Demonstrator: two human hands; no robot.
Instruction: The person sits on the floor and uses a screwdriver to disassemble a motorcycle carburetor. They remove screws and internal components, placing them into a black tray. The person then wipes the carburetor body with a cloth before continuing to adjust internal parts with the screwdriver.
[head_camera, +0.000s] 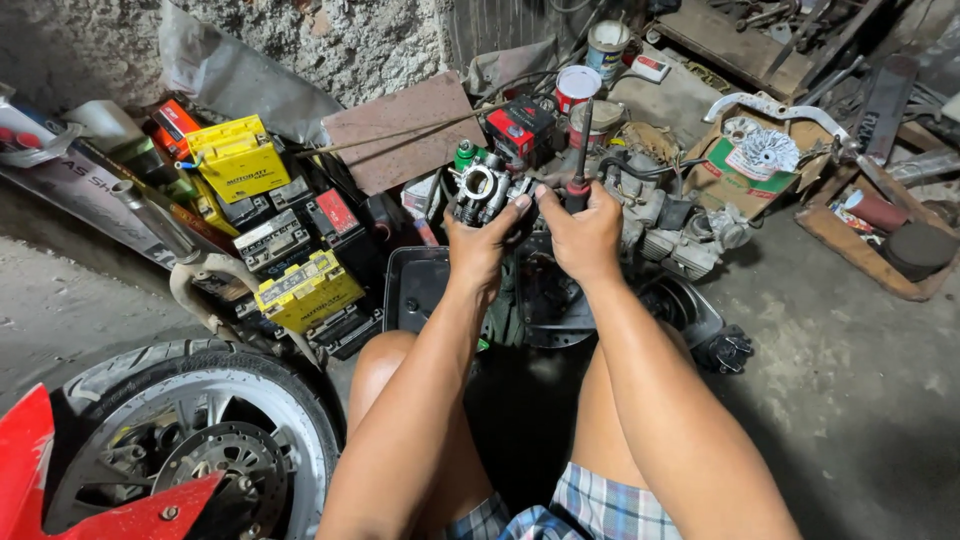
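Head view: carburetor (483, 190) is being held up in front of the knees, gripped by the left hand (481, 243) from below with fingers wrapped round the body. Screwdriver (580, 150) is being grasped by the right hand (583, 236), fist closed round the red-and-black handle, shaft pointing up and away. Both hands are being kept just beside each other, thumbs nearly touching.

Judgement on doing it well: carburetor should be kept steady with the bore facing the eye, and the tool brought in square so that a small screw is not being stripped. Anything loosened is best being caught over the black tray (414, 285) below, not over the floor clutter.

Around: engine block (680, 225) is lying just behind the hands; yellow batteries (238, 158) are being stacked to the left; cans (577, 85) are standing behind; a wheel (205, 440) with brake disc is sitting near left.

Hard to make out: the screwdriver tip is being lost against the dark background, so tip type cannot be told. The near underside of the carburetor is being covered by the left palm. Whether the tool is touching the carburetor cannot be told. The wheel and the red fairing are being cut off by the frame edge.
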